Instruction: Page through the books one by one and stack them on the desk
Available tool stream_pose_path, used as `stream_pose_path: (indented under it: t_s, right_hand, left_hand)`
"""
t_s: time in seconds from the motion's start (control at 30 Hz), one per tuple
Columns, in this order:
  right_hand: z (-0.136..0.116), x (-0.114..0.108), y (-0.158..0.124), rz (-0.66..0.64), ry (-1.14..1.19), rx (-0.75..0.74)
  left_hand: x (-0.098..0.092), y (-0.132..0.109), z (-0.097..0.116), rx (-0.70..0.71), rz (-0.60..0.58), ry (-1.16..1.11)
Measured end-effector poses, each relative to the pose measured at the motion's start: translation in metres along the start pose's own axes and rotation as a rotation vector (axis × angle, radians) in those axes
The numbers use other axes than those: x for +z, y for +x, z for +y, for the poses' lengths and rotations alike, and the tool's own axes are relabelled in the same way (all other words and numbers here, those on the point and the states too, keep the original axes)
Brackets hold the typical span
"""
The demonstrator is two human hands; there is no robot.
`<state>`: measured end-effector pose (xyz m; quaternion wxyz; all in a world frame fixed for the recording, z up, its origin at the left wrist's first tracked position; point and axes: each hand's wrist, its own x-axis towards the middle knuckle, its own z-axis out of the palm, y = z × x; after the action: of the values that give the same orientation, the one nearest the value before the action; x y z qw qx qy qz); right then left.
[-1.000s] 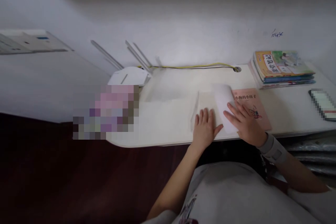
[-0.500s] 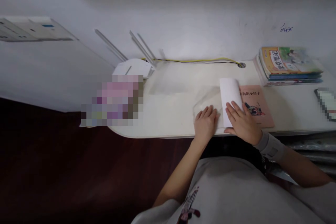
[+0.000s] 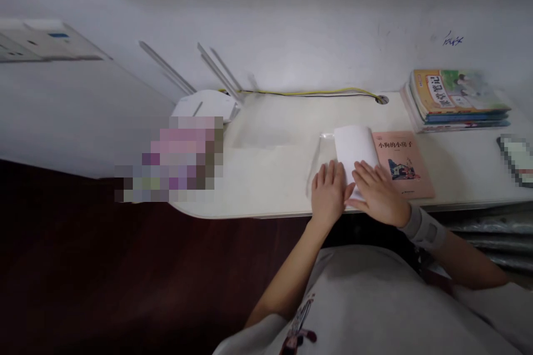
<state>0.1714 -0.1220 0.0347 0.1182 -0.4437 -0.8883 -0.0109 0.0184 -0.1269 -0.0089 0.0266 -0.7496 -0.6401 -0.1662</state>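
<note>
White desk [image 3: 266, 177]; pink illustrated book [image 3: 403, 165], white sheet [image 3: 355, 147] bowed; left hand [image 3: 328, 193], right hand [image 3: 382, 197] flattened, unclenched.

The wall [image 3: 300, 44] was pale and plain, reaching from 9 o'clock over the top to 3, with a grey band of shadow at 12. A socket panel [image 3: 41, 41] sat on it towards 10 o'clock, a blue scrawl [image 3: 453, 40] at 2. The white desk [image 3: 266, 177] stood against it, its corner rounded at 8 o'clock, a round hole [image 3: 382, 100] at 2. Below, at 8, the floor [image 3: 125, 266] was dark reddish brown. The light was dim.
</note>
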Motion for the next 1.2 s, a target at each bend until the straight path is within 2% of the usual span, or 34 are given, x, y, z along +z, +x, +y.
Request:
stream_pose_path:
  t_s: [0.1,0.17,0.23,0.3,0.37,0.47,0.7,1.0,1.2]
  right_hand:
    - [0.027,-0.014,0.041,0.048,0.02,0.022]
    - [0.047,-0.017,0.075,0.045,0.006,0.096]
    - [0.062,-0.012,0.102,0.009,0.004,0.168]
    - [0.071,-0.003,0.117,-0.047,0.031,0.146]
    - [0.075,0.008,0.118,-0.04,0.039,0.133]
    - [0.078,0.019,0.11,0.062,0.018,0.183]
    - [0.083,0.028,0.104,0.148,0.015,0.207]
    - [0.088,0.029,0.107,0.108,0.016,0.233]
    - [0.093,0.031,0.106,0.086,0.016,0.208]
  left_hand:
    - [-0.003,0.0,0.002,-0.005,-0.026,0.014]
    - [-0.004,0.0,0.003,-0.013,-0.036,0.018]
    - [-0.005,-0.001,0.004,-0.017,-0.035,0.018]
    - [-0.004,-0.001,0.003,-0.015,-0.023,0.012]
    - [-0.002,-0.001,0.003,-0.008,-0.01,0.0]
    - [0.003,-0.001,0.003,-0.005,0.003,-0.019]
    - [0.004,0.001,0.007,-0.038,-0.032,-0.017]
    - [0.004,0.004,0.01,-0.049,-0.034,-0.01]
    - [0.006,0.003,0.007,0.003,-0.02,-0.03]
